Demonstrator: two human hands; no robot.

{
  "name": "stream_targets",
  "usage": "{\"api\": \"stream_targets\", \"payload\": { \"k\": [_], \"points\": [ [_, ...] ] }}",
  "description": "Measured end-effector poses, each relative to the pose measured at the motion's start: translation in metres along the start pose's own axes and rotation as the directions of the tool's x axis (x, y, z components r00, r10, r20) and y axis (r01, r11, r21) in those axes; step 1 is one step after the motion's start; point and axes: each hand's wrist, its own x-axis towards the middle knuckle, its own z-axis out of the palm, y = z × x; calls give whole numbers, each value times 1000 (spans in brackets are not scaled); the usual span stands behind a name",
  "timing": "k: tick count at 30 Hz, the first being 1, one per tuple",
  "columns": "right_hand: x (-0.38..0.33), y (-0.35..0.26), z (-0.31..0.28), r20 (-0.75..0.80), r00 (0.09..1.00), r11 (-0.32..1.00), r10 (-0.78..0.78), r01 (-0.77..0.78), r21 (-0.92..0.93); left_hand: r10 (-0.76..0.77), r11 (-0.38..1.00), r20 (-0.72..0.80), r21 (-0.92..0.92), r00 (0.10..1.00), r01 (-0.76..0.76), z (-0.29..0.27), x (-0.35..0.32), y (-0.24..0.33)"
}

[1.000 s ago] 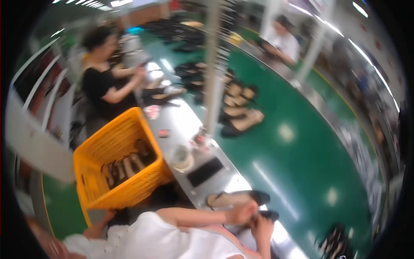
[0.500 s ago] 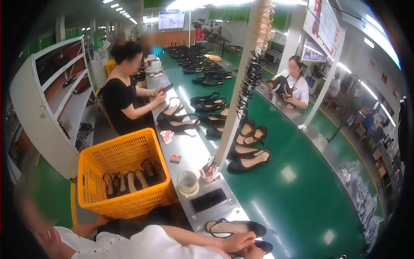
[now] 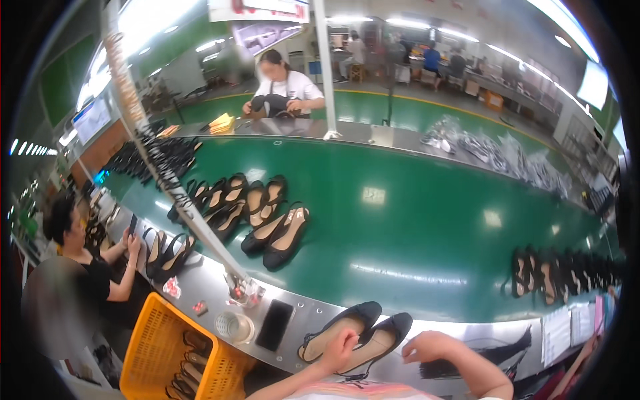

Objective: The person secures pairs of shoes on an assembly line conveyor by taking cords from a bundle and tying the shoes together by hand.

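Pair of black slingback flats (image 3: pixel 380 343) lying near six o'clock on the metal bench (image 3: pixel 203 283), uppers upward. The left hand (image 3: pixel 340 350) lies over the pair, its fingers drawn together; whether they pinch anything cannot be told. The right hand (image 3: pixel 430 348) hangs just beside the right-hand shoe at three o'clock, fingers loosely bent; a grip cannot be confirmed. In judgement, the shoe is best steadied low at the sole, with light fingertip pressure that spares the upper and keeps the strap untwisted. Both toes point between one and two o'clock; the long axes run roughly parallel, heels toward seven to eight. Farther out: black strips (image 3: pixel 470 357) at three o'clock; a dark smartphone (image 3: pixel 275 325) and a yellow crate (image 3: pixel 139 353) toward nine.
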Motion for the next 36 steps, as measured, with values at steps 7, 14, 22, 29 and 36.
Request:
{"api": "stream_targets", "payload": {
  "k": [7,14,22,29,36],
  "points": [
    [-64,6,-18,-163,947,958,278,-285,-24,4,999,24,-54,1000,-3,-3,-2,7],
    [9,34,59,-227,948,932,221,-274,-236,383,923,175,-36,907,-383,-3,8,78],
    [-6,9,27,-385,905,975,180,-216,-52,527,843,394,-125,753,-524,-11,24,114],
    [-43,-14,-14,-782,607,940,140,-330,-88,375,906,353,57,858,-419,-15,18,100],
    [-76,-3,-19,-812,549,869,196,-482,-116,365,909,319,82,875,-409,-18,12,84]
  ]
}}
